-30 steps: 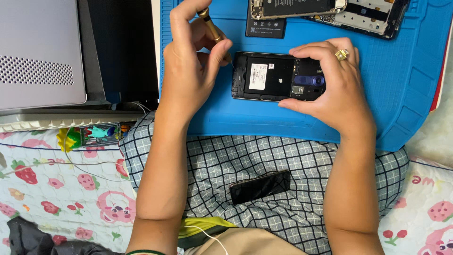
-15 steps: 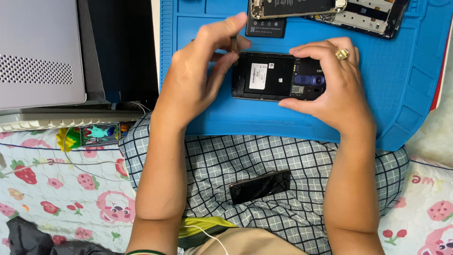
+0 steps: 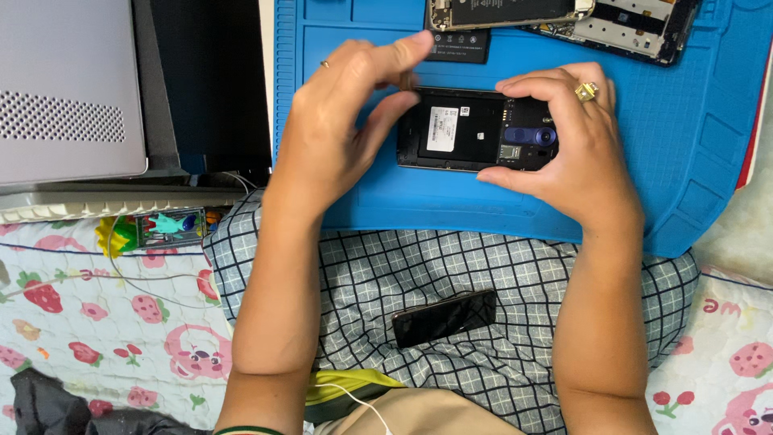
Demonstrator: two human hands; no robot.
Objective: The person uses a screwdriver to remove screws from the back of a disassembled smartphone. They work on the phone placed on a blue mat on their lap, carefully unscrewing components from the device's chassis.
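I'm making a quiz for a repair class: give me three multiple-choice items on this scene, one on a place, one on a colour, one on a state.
1. Where does the opened phone lie?
A. on the work mat
B. on the checked cushion
C. on the grey case

2. What colour is the work mat?
A. red
B. blue
C. green

3. How is the opened phone?
A. back cover on
B. screen up
C. back off, insides showing

Answers:
1 A, it rests on the mat between the left hand and the right hand.
2 B, the mat is plainly blue.
3 C, its label and camera module are bare.
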